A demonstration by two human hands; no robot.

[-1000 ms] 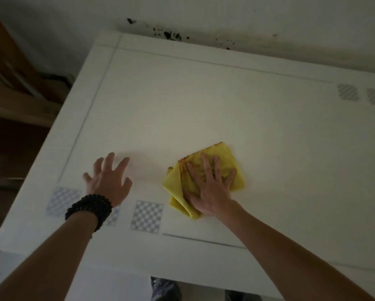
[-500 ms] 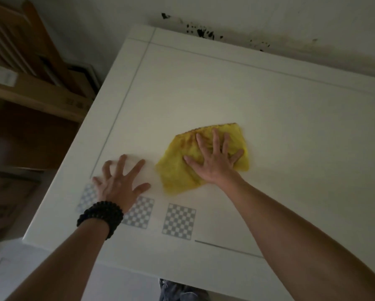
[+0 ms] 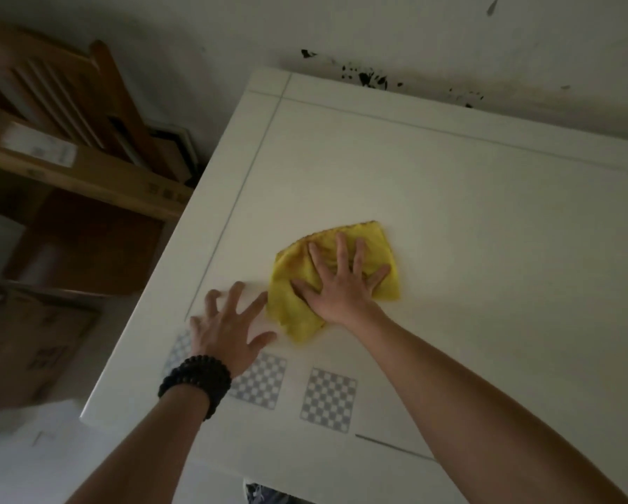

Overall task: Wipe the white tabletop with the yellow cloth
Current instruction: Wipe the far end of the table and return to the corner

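The right hand point(image 3: 341, 289) is pressing flat on the yellow cloth point(image 3: 336, 274), fingers spread wide and palm down, not pinching or bunching the fabric. The cloth is lying crumpled under that palm on the white tabletop point(image 3: 450, 212), its edges showing beyond the fingertips and a loose corner trailing back past the wrist toward the person. Just left of that pressing hand, the left hand point(image 3: 228, 329) is resting with fingers splayed on the bare surface, its thumb near the cloth's edge but holding nothing; a black beaded bracelet point(image 3: 196, 381) is circling its wrist. Nearer the person than both hands, checkered squares point(image 3: 328, 400) are lying printed on the tabletop, one partly under the left wrist. Well off to the left of the hands, beyond the table edge, wooden furniture point(image 3: 68, 103) and a cardboard box point(image 3: 83, 172) are sitting in dim light.
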